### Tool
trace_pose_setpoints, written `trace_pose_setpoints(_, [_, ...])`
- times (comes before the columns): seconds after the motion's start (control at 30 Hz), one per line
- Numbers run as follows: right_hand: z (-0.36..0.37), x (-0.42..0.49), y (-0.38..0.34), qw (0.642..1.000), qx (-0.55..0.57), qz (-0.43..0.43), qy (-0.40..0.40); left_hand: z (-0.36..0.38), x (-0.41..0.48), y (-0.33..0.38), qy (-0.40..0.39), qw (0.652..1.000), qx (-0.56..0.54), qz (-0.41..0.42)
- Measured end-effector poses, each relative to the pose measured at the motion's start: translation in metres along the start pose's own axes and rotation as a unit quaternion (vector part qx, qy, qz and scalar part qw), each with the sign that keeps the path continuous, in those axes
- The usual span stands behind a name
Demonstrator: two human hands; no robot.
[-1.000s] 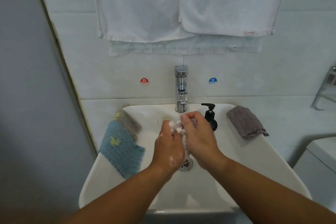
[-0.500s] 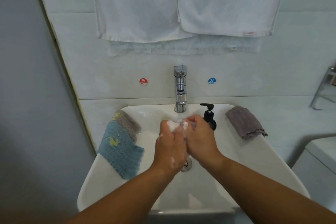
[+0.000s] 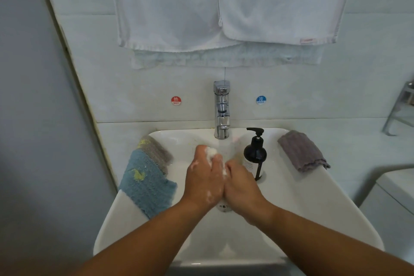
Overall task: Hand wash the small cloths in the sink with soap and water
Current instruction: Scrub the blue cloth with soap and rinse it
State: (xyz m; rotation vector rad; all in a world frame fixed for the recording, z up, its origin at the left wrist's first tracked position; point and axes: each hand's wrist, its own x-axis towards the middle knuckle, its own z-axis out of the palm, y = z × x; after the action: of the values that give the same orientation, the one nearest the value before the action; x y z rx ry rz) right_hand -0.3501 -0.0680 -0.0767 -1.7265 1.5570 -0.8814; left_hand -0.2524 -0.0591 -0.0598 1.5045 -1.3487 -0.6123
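Both hands have drawn lower and closer together, uncovering the soap bottle (image 3: 255, 154). Over the sink (image 3: 313, 199), the left hand (image 3: 205, 179) and right hand (image 3: 240, 186) clutch a sudsy cloth (image 3: 211, 154) between curled fingers. A blue cloth (image 3: 145, 184) and a grey cloth (image 3: 302, 152) lie on the rim.

The right hand (image 3: 240, 188) is sliding back toward the person, so its fingertips are sitting lower now and are no longer up by the tap (image 3: 221, 110). The left hand (image 3: 205, 179) is pushing a little forward, and the white foam on the soapy cloth (image 3: 211, 153) is now showing at its fingertips. The two hands are pressing closer, side by side. The black soap bottle (image 3: 255, 154) is showing much more now, because the right hand is no longer covering it.
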Motion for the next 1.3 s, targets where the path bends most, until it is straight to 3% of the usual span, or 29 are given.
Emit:
trace_pose_setpoints(0.13, [-0.002, -0.002, -0.007, 0.989, 0.085, -0.097, 0.074, 0.001, 0.003, -0.013, -0.02, 0.998, -0.018, -0.058])
trace_pose_setpoints(0.23, [-0.003, 0.013, -0.002, 0.99, 0.09, -0.051, 0.093, 0.006, -0.004, -0.016, -0.052, 0.996, -0.041, -0.059])
trace_pose_setpoints(0.37, [0.002, 0.012, 0.009, 1.0, -0.003, -0.006, 0.028, 0.003, -0.003, -0.012, -0.019, 0.999, -0.044, -0.008])
trace_pose_setpoints(0.5, [0.003, -0.004, -0.001, 0.989, 0.087, -0.108, 0.059, -0.002, 0.004, -0.016, -0.025, 0.998, -0.046, -0.037])
trace_pose_setpoints(0.63, [-0.001, 0.01, -0.001, 0.985, 0.12, -0.065, 0.102, 0.004, -0.006, -0.017, -0.095, 0.991, -0.093, -0.035])
trace_pose_setpoints(0.77, [0.004, 0.01, 0.005, 0.996, 0.045, -0.022, 0.068, 0.003, -0.004, -0.013, -0.033, 0.994, -0.101, -0.018])
trace_pose_setpoints(0.87, [0.007, -0.003, -0.002, 0.992, 0.071, -0.095, 0.053, -0.002, 0.004, -0.013, 0.042, 0.996, -0.066, -0.033])
trace_pose_setpoints(0.97, [0.001, 0.0, -0.005, 0.981, 0.104, -0.136, 0.087, 0.0, 0.0, -0.013, -0.011, 0.995, -0.077, -0.06])
trace_pose_setpoints(1.07, [-0.001, 0.013, 0.002, 0.986, 0.098, -0.07, 0.113, 0.004, -0.006, -0.011, -0.058, 0.992, -0.106, -0.022])
trace_pose_setpoints(1.17, [0.002, 0.008, 0.004, 0.998, 0.001, -0.025, 0.062, 0.001, -0.002, -0.013, -0.025, 0.992, -0.119, -0.014])
trace_pose_setpoints(1.3, [0.006, -0.006, -0.006, 0.992, 0.012, -0.101, 0.074, -0.004, 0.006, -0.018, 0.019, 0.998, -0.05, -0.039])
